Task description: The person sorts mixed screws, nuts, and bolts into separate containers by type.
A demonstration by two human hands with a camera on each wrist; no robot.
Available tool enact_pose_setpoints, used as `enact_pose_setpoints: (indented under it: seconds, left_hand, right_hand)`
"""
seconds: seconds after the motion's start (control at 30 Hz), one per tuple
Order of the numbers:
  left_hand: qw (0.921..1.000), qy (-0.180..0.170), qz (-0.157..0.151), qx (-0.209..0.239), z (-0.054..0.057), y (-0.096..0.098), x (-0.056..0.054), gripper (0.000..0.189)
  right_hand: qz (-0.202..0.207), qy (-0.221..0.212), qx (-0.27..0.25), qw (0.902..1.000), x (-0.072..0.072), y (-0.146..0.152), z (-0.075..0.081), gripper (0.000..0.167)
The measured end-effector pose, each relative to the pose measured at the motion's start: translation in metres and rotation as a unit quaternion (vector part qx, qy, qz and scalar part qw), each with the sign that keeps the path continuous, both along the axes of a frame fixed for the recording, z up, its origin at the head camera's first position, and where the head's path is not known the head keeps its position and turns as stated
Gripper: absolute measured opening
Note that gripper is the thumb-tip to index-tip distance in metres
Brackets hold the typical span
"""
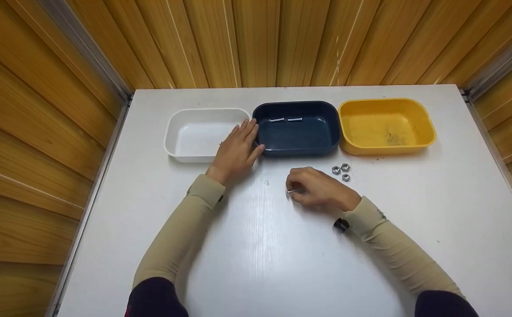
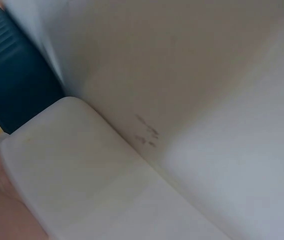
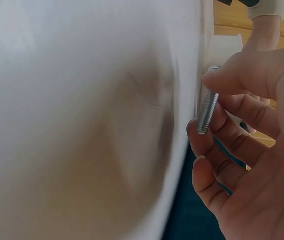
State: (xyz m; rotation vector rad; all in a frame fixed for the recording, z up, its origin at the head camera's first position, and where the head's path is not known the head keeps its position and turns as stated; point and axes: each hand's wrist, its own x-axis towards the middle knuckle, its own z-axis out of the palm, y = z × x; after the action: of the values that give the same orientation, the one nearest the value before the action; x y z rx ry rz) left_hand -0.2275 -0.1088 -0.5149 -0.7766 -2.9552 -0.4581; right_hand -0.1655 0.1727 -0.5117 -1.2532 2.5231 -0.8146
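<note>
My right hand (image 1: 320, 188) pinches a silver threaded bolt (image 3: 209, 110) between thumb and curled fingers, low over the table in front of the dark blue bin. The bolt's threaded end points away from the thumb in the right wrist view. My left hand (image 1: 237, 152) rests across the right end of the white bin (image 1: 185, 157), fingers straight, with its fingertips and thumb beside the left wall of the dark blue bin (image 1: 298, 152). In the left wrist view the outer wall of the white bin (image 2: 96, 170) hides most of that hand.
Several things line the back of the white table (image 1: 256, 264): the two bins and a yellow bin (image 1: 388, 150) with dark specks inside. Three hex nuts (image 1: 346, 167) lie in front of the yellow bin, close behind the right hand. Wood-panelled walls (image 1: 256, 44) enclose the back and sides.
</note>
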Motion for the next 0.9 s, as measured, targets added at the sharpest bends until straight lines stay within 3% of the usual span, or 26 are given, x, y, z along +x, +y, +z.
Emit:
enact_pose_setpoints:
  seconds: [0.33,0.9]
  left_hand:
    - [0.9999,0.002,0.003,-0.011,0.001,0.001,-0.002,0.073]
    - [0.9999,0.009,0.002,0.009,-0.002,0.001,-0.001,0.073]
  right_hand:
    - [-0.004,0.000,-0.022,0.9998,-0.009,0.001,0.016,0.010]
    - [-0.031,0.008,-0.058,0.9978,-0.026,-0.002,0.038,0.009]
